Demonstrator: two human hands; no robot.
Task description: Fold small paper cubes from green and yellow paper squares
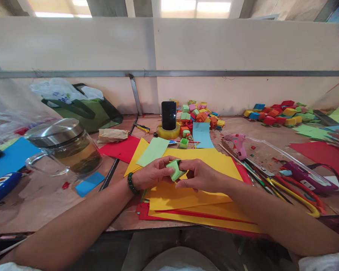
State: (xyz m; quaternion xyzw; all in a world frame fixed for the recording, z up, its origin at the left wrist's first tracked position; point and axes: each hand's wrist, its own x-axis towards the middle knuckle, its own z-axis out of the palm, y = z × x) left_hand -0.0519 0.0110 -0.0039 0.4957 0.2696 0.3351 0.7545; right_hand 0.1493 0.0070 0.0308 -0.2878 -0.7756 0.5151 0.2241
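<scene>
At the centre of the frame, just above the stacked yellow paper sheets (186, 201), the left hand (155, 173) is gripping a small light green folded paper box (175, 168) between thumb and fingers, while the right hand (202, 175) is bending its fingers against the box's right edge; whether these are pinching the paper or merely touching it, I cannot tell. Thin paper like this is probably calling for light pressure: the left thumb should be steadying one flat wall without denting it, and the right fingers should be working along the creases, squaring corners rather than tugging at edges. Just beyond the hands, a green open-topped paper box (184, 143) is sitting near a black phone (168, 114), which is standing upright at a roll of yellow tape (169, 132), and a heap of coloured paper boxes (199, 114) is crowding the upper middle. Towards the right, a pink glue gun (238, 145), scissors (267, 171) and a purple power strip (307, 177) are cluttering the surface (53, 210), probably limiting the right arm's sideways room. At the left, a lidded glass teapot (70, 150) is standing beyond the left forearm (81, 222), perhaps risking a knock.
</scene>
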